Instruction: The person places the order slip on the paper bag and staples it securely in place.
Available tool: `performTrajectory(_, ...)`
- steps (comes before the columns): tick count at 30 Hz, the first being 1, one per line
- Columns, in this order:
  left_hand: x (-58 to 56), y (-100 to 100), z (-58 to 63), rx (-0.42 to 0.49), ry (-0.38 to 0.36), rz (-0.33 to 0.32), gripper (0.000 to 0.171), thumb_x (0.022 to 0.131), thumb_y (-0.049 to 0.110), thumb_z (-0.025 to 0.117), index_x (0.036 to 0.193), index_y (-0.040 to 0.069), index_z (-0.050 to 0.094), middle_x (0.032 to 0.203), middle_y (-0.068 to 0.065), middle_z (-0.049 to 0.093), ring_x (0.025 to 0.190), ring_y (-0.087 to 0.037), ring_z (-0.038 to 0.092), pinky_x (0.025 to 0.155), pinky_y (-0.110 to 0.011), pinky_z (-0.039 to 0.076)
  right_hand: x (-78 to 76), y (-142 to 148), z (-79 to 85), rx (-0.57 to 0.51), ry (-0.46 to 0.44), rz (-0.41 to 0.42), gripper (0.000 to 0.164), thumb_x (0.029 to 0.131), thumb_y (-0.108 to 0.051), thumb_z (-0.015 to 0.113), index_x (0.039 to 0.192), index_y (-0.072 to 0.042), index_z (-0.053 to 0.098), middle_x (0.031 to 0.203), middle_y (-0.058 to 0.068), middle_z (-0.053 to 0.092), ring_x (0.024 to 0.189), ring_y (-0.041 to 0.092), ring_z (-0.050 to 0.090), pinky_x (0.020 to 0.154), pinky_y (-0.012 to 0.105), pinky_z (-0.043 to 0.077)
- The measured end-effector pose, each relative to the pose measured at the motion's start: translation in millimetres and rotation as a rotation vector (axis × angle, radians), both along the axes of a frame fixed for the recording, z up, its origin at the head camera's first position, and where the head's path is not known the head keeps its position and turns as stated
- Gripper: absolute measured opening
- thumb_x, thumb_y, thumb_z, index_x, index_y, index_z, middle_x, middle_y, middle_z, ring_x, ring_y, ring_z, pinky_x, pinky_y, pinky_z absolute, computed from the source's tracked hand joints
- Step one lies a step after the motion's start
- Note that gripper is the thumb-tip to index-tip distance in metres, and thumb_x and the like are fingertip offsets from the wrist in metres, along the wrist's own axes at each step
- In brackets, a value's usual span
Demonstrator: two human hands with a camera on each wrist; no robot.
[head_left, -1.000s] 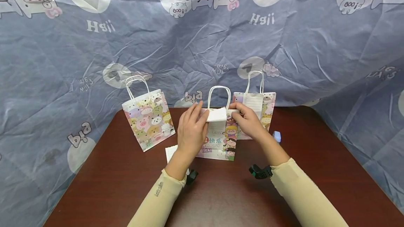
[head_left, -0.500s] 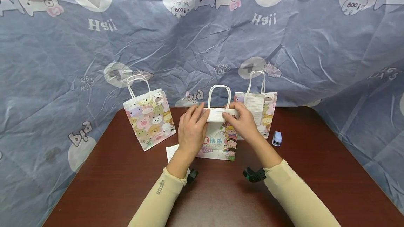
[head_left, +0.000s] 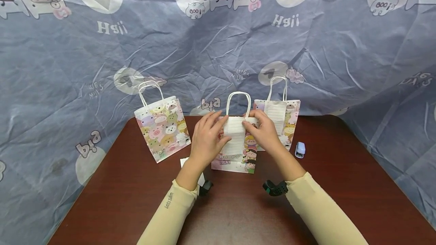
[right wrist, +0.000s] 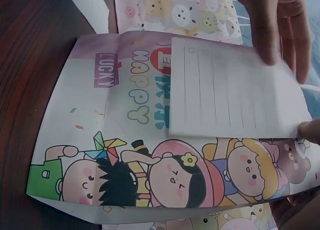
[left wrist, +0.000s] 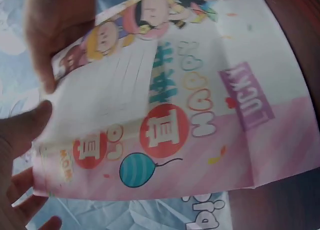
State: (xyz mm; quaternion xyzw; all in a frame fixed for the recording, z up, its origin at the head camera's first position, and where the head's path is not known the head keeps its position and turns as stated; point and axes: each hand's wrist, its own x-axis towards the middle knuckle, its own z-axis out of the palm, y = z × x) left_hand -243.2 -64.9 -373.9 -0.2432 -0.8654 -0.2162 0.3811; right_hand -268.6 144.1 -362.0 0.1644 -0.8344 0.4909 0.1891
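A paper gift bag with cartoon children stands mid-table, its white handle upright. Lined paper lies against its upper front, top edge at the bag's rim. My left hand is at the bag's upper left; in the left wrist view its thumb lies in front near the paper's top corner, with fingers past the bag's edge. The right hand pinches the paper's top right corner together with the rim, thumb in front, fingers behind the bag.
Behind to the left leans an animal-print gift bag. Another animal-print bag, bearing a lined sheet, stands behind right. A small light-blue stapler lies to its right. White paper shows beneath my left forearm. Patterned cloth hangs behind the table.
The paper, folded up at the rim before, now lies flat down the bag's front. My right hand has shifted left onto its corner, uncovering the stapler. My left thumb has spread downward.
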Motion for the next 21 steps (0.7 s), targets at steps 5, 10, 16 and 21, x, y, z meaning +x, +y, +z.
performTrajectory(5,-7.8,-0.4,4.4,0.256,-0.143,-0.147,0.060,0.082,0.019,0.083,0.137,0.014,0.059,0.141,-0.011,0.055,0.131,-0.028,0.053,0.106,-0.047,0.047,-0.6,1.3,1.2,0.022,-0.013,0.006,0.014,0.093,-0.016,0.070,0.101,-0.005,0.066,0.113,0.009,0.062,0.091,0.020,0.053,0.072,0.023,0.045)
performTrajectory(10,-17.9,7.2,2.5,0.513,-0.260,-0.242,0.049,0.088,0.009,0.076,0.134,0.014,0.060,0.129,-0.010,0.059,0.115,-0.025,0.058,0.092,-0.037,0.051,-1.6,3.1,1.0,0.047,-0.009,-0.001,0.014,0.093,-0.016,0.070,0.102,-0.007,0.067,0.117,0.008,0.062,0.095,0.021,0.054,0.077,0.029,0.044)
performTrajectory(16,-26.2,16.0,-3.9,0.770,-0.353,-0.346,0.032,0.089,0.001,0.071,0.120,0.007,0.065,0.117,-0.012,0.066,0.109,-0.022,0.062,0.088,-0.022,0.050,-2.4,3.6,-0.4,0.039,-0.005,0.006,0.014,0.093,-0.016,0.070,0.103,-0.006,0.067,0.117,0.008,0.062,0.094,0.020,0.055,0.074,0.024,0.045)
performTrajectory(21,-29.1,18.6,-10.1,0.839,-0.350,-0.340,0.020,0.090,0.005,0.072,0.109,0.007,0.067,0.113,-0.011,0.069,0.096,-0.011,0.061,0.070,-0.017,0.049,-3.0,3.1,-1.8,0.024,0.003,0.020,0.015,0.094,-0.017,0.069,0.104,-0.006,0.067,0.113,0.009,0.062,0.081,0.018,0.053,0.066,0.022,0.046)
